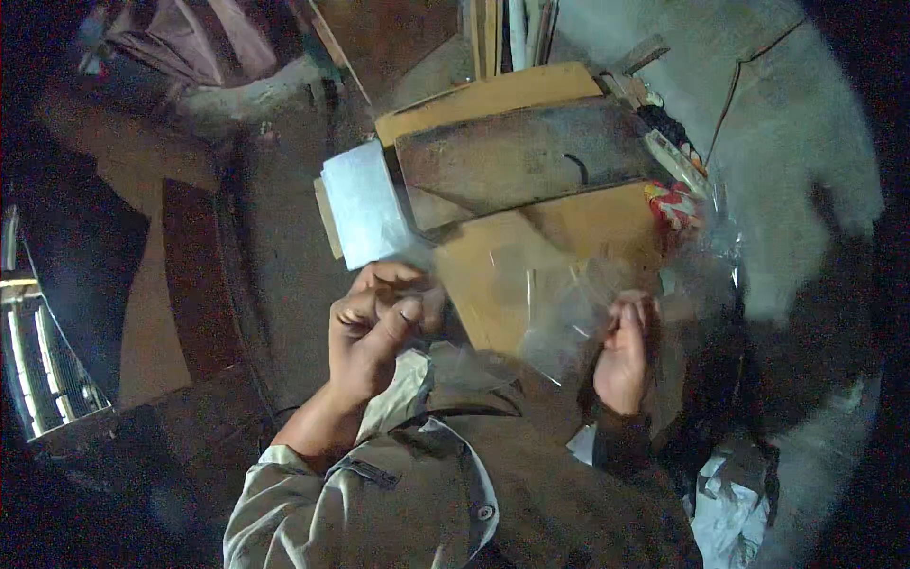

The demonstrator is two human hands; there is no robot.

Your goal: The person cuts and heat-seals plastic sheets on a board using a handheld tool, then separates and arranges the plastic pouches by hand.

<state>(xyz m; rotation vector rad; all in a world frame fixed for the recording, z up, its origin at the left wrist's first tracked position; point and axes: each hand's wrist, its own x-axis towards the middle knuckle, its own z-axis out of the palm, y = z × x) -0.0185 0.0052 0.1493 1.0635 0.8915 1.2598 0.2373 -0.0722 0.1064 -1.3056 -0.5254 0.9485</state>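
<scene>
My left hand [377, 327] is closed, with its fingers curled and its thumb bent over them. Whatever it grips, if anything, is hidden. Just above its knuckles a stack of pale, whitish sheets [362, 204] overlaps the left side of the work surface. Opposite, my right hand [626, 353] pinches clear plastic film [559, 332] between thumb and fingers. The film is thin, shiny and blurred, and spreads leftward over the tan board [512, 251]. I cannot tell whether it reaches my left hand.
Behind the tan board lies a dark, worn panel [512, 156] with a curved black mark. A red and yellow packet [675, 207] sits at the right edge. Upright strips [502, 38] stand at the back. A white crumpled bag [730, 512] is at the lower right.
</scene>
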